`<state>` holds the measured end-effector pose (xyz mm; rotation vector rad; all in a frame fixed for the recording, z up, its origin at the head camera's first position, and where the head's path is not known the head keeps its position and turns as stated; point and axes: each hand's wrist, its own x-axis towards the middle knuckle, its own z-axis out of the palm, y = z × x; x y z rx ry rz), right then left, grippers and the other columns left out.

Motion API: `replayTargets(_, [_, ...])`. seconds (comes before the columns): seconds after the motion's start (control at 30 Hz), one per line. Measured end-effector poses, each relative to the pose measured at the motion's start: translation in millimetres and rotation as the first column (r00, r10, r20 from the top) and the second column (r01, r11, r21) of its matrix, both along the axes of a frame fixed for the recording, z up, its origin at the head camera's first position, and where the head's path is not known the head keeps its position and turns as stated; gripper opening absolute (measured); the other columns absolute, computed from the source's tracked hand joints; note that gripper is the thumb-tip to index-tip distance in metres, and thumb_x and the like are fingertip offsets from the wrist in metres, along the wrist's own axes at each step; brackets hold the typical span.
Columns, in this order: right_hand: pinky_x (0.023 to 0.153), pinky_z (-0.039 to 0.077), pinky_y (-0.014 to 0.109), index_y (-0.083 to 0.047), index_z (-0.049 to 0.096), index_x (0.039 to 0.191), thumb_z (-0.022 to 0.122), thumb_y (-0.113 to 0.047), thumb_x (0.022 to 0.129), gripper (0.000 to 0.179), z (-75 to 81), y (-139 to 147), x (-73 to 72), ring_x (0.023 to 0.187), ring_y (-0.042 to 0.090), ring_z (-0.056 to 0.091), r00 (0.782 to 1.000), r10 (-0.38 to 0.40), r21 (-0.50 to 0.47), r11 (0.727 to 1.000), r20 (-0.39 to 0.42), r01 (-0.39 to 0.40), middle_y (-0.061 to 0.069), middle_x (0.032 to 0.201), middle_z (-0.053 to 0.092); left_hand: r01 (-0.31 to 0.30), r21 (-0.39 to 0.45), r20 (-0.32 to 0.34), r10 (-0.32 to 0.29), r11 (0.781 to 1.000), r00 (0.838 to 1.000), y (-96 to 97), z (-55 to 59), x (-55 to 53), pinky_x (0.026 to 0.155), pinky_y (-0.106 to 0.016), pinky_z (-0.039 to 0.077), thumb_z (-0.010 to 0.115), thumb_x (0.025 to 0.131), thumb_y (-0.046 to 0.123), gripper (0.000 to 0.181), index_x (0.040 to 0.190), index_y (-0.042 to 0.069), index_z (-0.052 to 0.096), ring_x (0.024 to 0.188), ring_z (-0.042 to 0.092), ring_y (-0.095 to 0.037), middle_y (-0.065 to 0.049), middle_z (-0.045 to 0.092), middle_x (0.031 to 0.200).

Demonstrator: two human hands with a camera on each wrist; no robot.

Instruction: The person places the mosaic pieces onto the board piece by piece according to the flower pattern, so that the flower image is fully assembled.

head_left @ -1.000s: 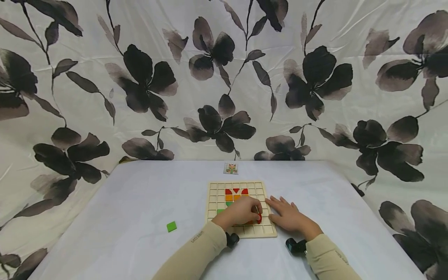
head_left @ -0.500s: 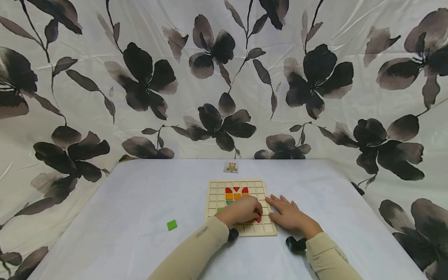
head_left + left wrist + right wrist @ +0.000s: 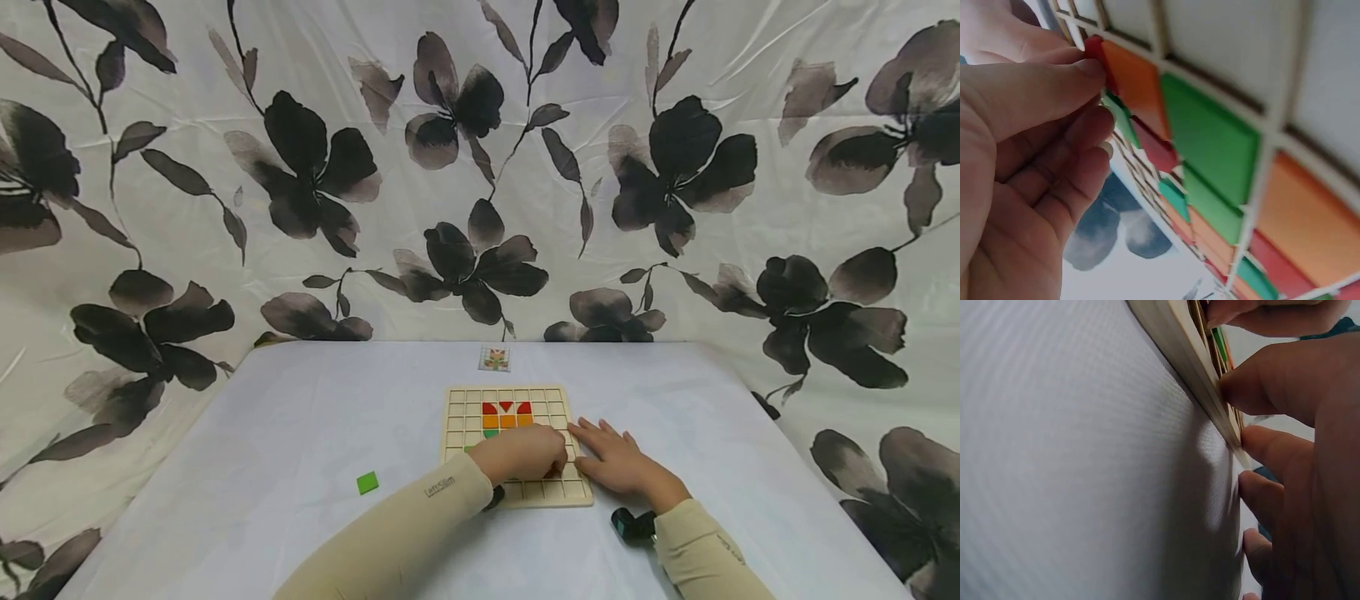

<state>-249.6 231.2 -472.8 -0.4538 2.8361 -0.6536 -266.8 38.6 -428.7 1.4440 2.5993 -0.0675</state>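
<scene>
A wooden grid board [image 3: 547, 502] lies on the white table, with red, orange and green tiles in its cells. My left hand [image 3: 521, 452] reaches over the board, fingers curled down near its right side. In the left wrist view, its thumb and fingertips pinch a red tile [image 3: 1094, 45] beside an orange tile [image 3: 1138, 84] and a green tile [image 3: 1210, 137]. From the head view the left hand covers that red tile. My right hand [image 3: 622, 465] lies spread with its fingers along the board's right edge; in the right wrist view, fingertips touch the board's side [image 3: 1194, 359].
A loose green square tile [image 3: 367, 482] lies on the table left of the board. Behind the board is a small pattern card [image 3: 495, 359] with a coloured flower design. A flowered cloth [image 3: 480, 192] hangs beyond the table's far edge.
My left hand has lowered and turned slightly over the same spot, and its forearm has swung left. The red tile, visible earlier at its fingertips, is now hidden in the head view. Right hand stays put.
</scene>
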Motion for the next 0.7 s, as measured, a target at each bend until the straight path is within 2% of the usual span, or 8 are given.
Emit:
replayTargets(0.17, [0.110,0.008,0.072,-0.018,0.036,0.150,0.049,-0.031,0.098,0.055,-1.8,0,0.6,0.145,0.047,0.017,1.000,-0.004,0.019,1.000,-0.004,0.004,0.013,0.157,0.030,0.037,0.004,-0.107,-0.036,0.999,0.994,-13.3,-4.2,4.0,0.079,-0.013,0.048,0.065,0.093,0.018,0.014,0.101,0.022,0.076,0.079,0.057,-0.003,0.008,0.065,0.090])
replayTargets(0.2, [0.110,0.008,0.072,-0.018,0.037,0.150,0.049,-0.031,0.098,0.055,-1.6,0,1.1,0.145,0.047,0.017,1.000,-0.007,0.019,1.000,-0.002,0.007,0.013,0.157,0.030,0.025,0.016,-0.110,-0.023,1.000,0.994,-17.6,-5.8,5.2,0.080,-0.013,0.047,0.065,0.093,0.020,0.016,0.105,0.024,0.075,0.079,0.055,-0.003,0.009,0.063,0.091])
replayTargets(0.3, [0.110,0.009,0.072,-0.018,0.037,0.150,0.050,-0.031,0.098,0.056,-0.4,-4,1.7,0.145,0.047,0.017,1.000,-0.008,0.023,1.000,0.010,0.008,0.013,0.157,0.030,-0.056,0.092,-0.074,0.063,0.994,0.995,-41.2,-9.9,9.7,0.077,-0.015,0.047,0.063,0.095,0.027,0.024,0.118,0.029,0.070,0.078,0.051,-0.004,0.008,0.059,0.094])
replayTargets(0.37, [0.111,0.008,0.071,-0.019,0.036,0.150,0.050,-0.032,0.097,0.056,0.7,-6,2.4,0.146,0.045,0.016,1.000,-0.016,0.034,0.999,0.019,0.016,0.012,0.158,0.029,-0.147,0.165,-0.023,0.153,0.975,0.988,-65.0,-10.1,12.5,0.076,-0.019,0.047,0.062,0.095,0.030,0.028,0.122,0.029,0.068,0.078,0.050,-0.006,0.007,0.059,0.096])
replayTargets(0.43, [0.111,0.008,0.070,-0.019,0.036,0.151,0.050,-0.032,0.097,0.057,1.7,-8,2.5,0.146,0.045,0.016,1.000,-0.023,0.039,0.999,0.021,0.022,0.011,0.158,0.029,-0.260,0.220,0.026,0.261,0.940,0.965,-94.5,-7.7,14.7,0.080,-0.024,0.049,0.062,0.094,0.030,0.028,0.121,0.025,0.068,0.082,0.053,-0.008,0.005,0.060,0.099])
replayTargets(0.5, [0.111,0.008,0.070,-0.018,0.036,0.150,0.051,-0.032,0.097,0.057,3.2,-8,2.7,0.146,0.045,0.016,0.999,-0.025,0.037,0.999,0.020,0.024,0.013,0.158,0.029,-0.370,0.243,0.048,0.369,0.897,0.928,-127.2,-3.6,16.7,0.084,-0.031,0.050,0.064,0.093,0.028,0.027,0.118,0.020,0.070,0.087,0.056,-0.011,0.003,0.063,0.101])
replayTargets(0.6, [0.111,0.007,0.070,-0.017,0.037,0.150,0.051,-0.031,0.096,0.057,3.9,-8,2.2,0.146,0.045,0.015,0.999,-0.036,0.033,0.999,0.022,0.035,0.013,0.158,0.029,-0.513,0.213,0.072,0.510,0.832,0.857,-176.7,-0.1,20.4,0.084,-0.036,0.050,0.067,0.091,0.028,0.025,0.111,0.015,0.071,0.088,0.059,-0.013,0.002,0.064,0.097])
replayTargets(0.7, [0.111,0.007,0.071,-0.017,0.036,0.150,0.051,-0.031,0.096,0.057,1.4,-7,1.3,0.146,0.045,0.015,0.999,-0.042,0.037,0.998,0.025,0.041,0.013,0.158,0.029,-0.588,0.151,0.111,0.577,0.795,0.809,-218.5,3.2,27.3,0.080,-0.038,0.050,0.071,0.087,0.032,0.026,0.105,0.013,0.071,0.085,0.059,-0.014,0.001,0.064,0.092])
